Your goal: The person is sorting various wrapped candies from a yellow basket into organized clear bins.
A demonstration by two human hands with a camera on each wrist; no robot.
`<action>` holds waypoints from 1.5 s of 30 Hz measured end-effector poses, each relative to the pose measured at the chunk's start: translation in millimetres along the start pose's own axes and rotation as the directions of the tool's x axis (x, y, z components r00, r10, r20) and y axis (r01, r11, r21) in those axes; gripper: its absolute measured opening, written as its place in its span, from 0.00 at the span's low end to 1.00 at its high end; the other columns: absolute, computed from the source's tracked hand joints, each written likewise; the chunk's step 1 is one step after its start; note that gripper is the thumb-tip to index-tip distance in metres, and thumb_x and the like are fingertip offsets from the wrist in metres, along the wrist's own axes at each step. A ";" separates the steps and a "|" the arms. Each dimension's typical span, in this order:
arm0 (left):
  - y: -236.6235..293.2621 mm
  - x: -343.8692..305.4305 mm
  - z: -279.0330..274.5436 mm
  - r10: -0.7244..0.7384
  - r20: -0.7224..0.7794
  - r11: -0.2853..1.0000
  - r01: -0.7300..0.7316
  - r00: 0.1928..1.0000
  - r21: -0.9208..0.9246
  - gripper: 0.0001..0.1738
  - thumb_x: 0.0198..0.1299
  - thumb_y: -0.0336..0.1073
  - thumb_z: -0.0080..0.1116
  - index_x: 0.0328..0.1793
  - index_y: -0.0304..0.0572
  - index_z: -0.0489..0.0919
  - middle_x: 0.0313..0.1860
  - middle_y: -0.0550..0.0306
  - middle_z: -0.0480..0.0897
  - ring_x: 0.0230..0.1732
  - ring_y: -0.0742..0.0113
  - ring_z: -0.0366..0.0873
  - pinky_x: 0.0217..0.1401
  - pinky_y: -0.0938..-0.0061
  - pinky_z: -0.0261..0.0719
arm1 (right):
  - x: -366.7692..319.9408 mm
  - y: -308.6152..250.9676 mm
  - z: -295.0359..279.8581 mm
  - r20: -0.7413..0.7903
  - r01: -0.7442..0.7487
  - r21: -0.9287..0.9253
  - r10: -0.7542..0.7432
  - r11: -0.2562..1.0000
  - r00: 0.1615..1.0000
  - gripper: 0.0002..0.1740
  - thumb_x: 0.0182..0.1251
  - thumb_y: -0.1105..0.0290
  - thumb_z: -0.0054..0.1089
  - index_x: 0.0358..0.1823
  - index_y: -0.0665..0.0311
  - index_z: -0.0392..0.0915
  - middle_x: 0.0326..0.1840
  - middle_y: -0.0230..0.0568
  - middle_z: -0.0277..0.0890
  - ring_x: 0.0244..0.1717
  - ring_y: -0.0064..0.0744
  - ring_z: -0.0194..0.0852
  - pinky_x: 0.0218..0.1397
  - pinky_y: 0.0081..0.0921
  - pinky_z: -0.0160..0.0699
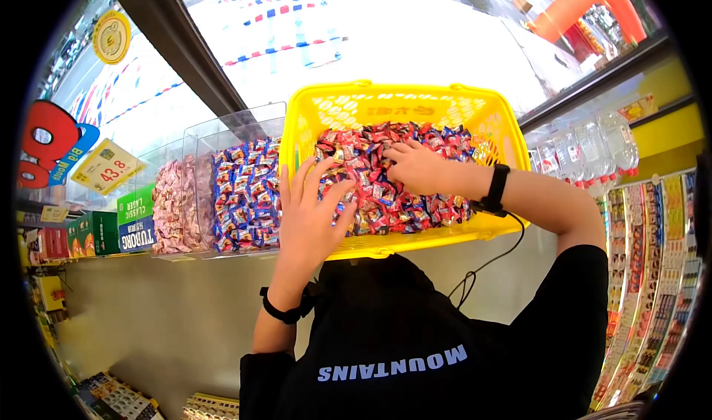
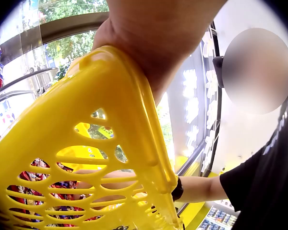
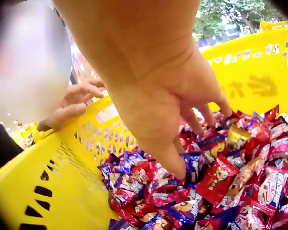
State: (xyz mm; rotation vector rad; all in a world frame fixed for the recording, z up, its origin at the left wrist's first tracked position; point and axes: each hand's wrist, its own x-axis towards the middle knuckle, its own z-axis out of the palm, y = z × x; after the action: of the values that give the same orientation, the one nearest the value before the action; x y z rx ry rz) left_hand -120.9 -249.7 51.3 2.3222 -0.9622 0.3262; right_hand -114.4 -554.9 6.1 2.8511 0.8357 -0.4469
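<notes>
In the head view a yellow plastic basket (image 1: 300, 116) holds a heap of wrapped candies (image 1: 371, 197), mostly red with some blue and gold. My right hand (image 1: 424, 169) reaches over the right side, its spread fingers touching the candies. The right wrist view shows its thumb and fingertips among the wrappers (image 3: 218, 179), palm down. My left hand (image 1: 313, 211) rests on the basket's left rim near the front corner, fingers extended. From the left wrist the basket's perforated wall (image 2: 86, 96) fills much of the view, and that hand's fingers are hidden behind the rim.
Left of the basket, clear bins hold blue-wrapped candies (image 1: 248, 194) and pink-wrapped candies (image 1: 174, 205). A price sign (image 1: 109, 166) and beer boxes (image 1: 136, 223) stand farther left. Clear bottles (image 1: 589, 153) line the right side beneath a window; stocked shelves (image 1: 645, 271) lie beyond.
</notes>
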 end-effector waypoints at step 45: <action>35.7 -38.2 -33.0 -0.075 0.061 0.995 0.079 0.995 -0.060 0.17 0.53 0.46 0.84 0.46 0.59 0.90 0.71 0.63 0.84 0.84 0.45 0.70 0.92 0.29 0.49 | -66.3 -117.7 -55.6 -0.820 0.298 0.243 0.031 0.923 0.572 0.10 0.62 0.71 0.75 0.46 0.60 0.93 0.73 0.47 0.83 0.77 0.55 0.78 0.78 0.62 0.76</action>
State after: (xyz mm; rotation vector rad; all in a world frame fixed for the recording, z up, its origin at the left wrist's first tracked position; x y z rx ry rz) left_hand -173.1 -228.0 76.4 2.3163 -0.8952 0.1949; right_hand -218.3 -478.0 74.3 3.3147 1.1971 0.9331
